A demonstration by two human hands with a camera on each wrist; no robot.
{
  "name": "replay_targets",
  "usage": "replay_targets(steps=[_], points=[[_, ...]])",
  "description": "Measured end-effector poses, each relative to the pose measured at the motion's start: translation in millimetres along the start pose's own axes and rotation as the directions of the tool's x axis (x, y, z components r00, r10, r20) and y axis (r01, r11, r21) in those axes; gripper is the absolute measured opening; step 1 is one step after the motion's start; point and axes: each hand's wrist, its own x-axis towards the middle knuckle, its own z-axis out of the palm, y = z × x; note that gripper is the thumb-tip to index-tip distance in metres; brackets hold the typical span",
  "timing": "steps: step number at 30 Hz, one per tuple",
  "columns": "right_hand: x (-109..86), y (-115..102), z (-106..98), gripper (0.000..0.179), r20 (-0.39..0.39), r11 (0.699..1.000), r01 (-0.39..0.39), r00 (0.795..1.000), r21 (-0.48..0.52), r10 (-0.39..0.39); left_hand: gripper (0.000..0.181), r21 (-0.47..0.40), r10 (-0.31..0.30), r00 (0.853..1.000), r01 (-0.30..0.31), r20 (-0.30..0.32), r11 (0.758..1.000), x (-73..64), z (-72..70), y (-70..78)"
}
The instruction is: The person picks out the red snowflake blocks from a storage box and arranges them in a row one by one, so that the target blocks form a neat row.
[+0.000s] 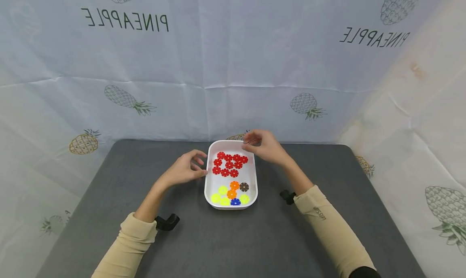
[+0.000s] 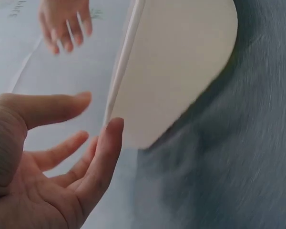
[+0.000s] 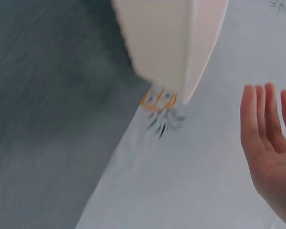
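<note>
A white rectangular tray (image 1: 220, 181) stands on the grey table, its side wall (image 2: 181, 52) filling much of the left wrist view. Several red notched plastic discs (image 1: 229, 164) lie grouped in its far half. Toward the near end are several yellow discs (image 1: 216, 198), two orange discs (image 1: 234, 185), a brown disc (image 1: 244, 187) and a blue disc (image 1: 235, 202). My left hand (image 1: 185, 168) is at the tray's left side, fingers relaxed and a fingertip right at the wall. Above the far right corner is my right hand (image 1: 265, 148), its fingers (image 3: 250, 112) extended and holding nothing.
The grey tabletop (image 1: 225, 245) extends around the tray. A pale curtain (image 1: 255, 67) printed with pineapples hangs right behind the table's far edge. Black wrist mounts (image 1: 168, 222) stick out from both sleeves.
</note>
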Motion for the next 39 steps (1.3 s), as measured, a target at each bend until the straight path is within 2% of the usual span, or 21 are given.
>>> replay_targets(steps=[2, 5, 10, 16, 21, 26, 30, 34, 39], points=[[11.1, -2, 8, 0.035, 0.054, 0.999, -0.006, 0.999, 0.053, 0.004, 0.06, -0.053, -0.009, 1.0, 0.009, -0.001, 0.999, 0.4, 6.7, 0.0], [25.1, -3, 21, 0.038, 0.13, 0.992, -0.055, 0.991, 0.117, 0.04, 0.059, -0.111, -0.038, 0.999, 0.036, -0.014, 0.993, -0.2, 16.4, -1.6], [42.2, -2, 41, 0.038, 0.242, 0.965, -0.192, 0.959, 0.177, 0.146, 0.059, -0.154, -0.106, 0.992, 0.095, -0.062, 0.983, -2.0, 26.0, -5.3], [52.8, 6, 60, 0.042, 0.316, 0.938, -0.319, 0.911, 0.138, 0.263, 0.059, -0.275, -0.147, 0.986, 0.121, -0.077, 0.954, -1.9, 30.7, -8.9], [60.3, -3, 57, 0.043, 0.362, 0.931, -0.355, 0.881, 0.08, 0.305, 0.059, -0.338, -0.188, 0.979, 0.15, -0.081, 0.929, -2.9, 35.5, -12.8], [70.8, -20, 52, 0.036, 0.392, 0.929, -0.347, 0.878, 0.128, 0.274, 0.057, -0.373, -0.203, 0.975, 0.155, -0.092, 0.915, -5.2, 37.9, -15.4], [75.5, -22, 58, 0.035, 0.4, 0.917, -0.363, 0.874, 0.164, 0.275, 0.057, -0.396, -0.206, 0.974, 0.153, -0.095, 0.905, -6.2, 38.7, -16.4], [74.3, -14, 67, 0.035, 0.373, 0.895, -0.401, 0.874, 0.194, 0.311, 0.058, -0.42, -0.207, 0.973, 0.148, -0.098, 0.895, -7.2, 40.2, -16.3], [71.2, -2, 78, 0.032, 0.29, 0.874, -0.436, 0.883, 0.217, 0.369, 0.059, -0.441, -0.217, 0.97, 0.148, -0.109, 0.885, -9.1, 40.6, -17.5]])
